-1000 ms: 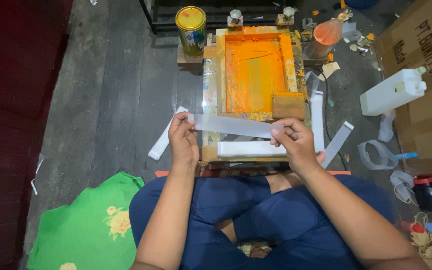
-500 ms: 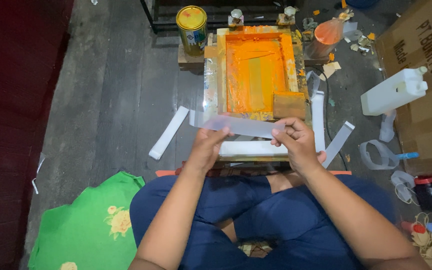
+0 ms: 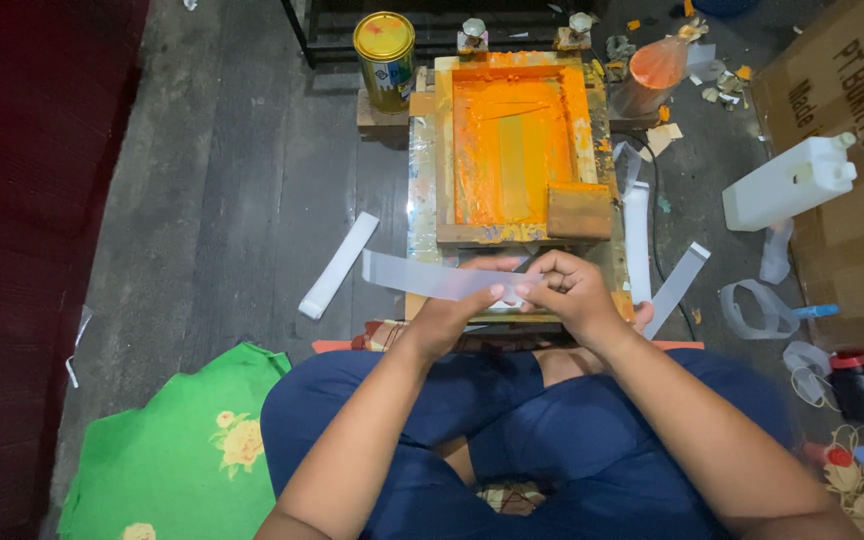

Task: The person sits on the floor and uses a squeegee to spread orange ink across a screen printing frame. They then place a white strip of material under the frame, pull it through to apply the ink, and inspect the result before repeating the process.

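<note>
Both hands, left hand (image 3: 452, 318) and right hand (image 3: 564, 292), pinch a pale strip (image 3: 422, 277) held just in front of the orange printing frame (image 3: 512, 140). Judging by this, the strip is being positioned; laying it calls for straight alignment.

Dark plank floor (image 3: 232, 180): wooden printing frame (image 3: 512, 150), paint can (image 3: 384, 45), white jug (image 3: 787, 182), green cloth (image 3: 167, 450).

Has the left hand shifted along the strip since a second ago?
Yes. The left hand has slid rightward along the translucent strip, from beyond the left edge of the wooden printing frame to meet the right hand.
</note>
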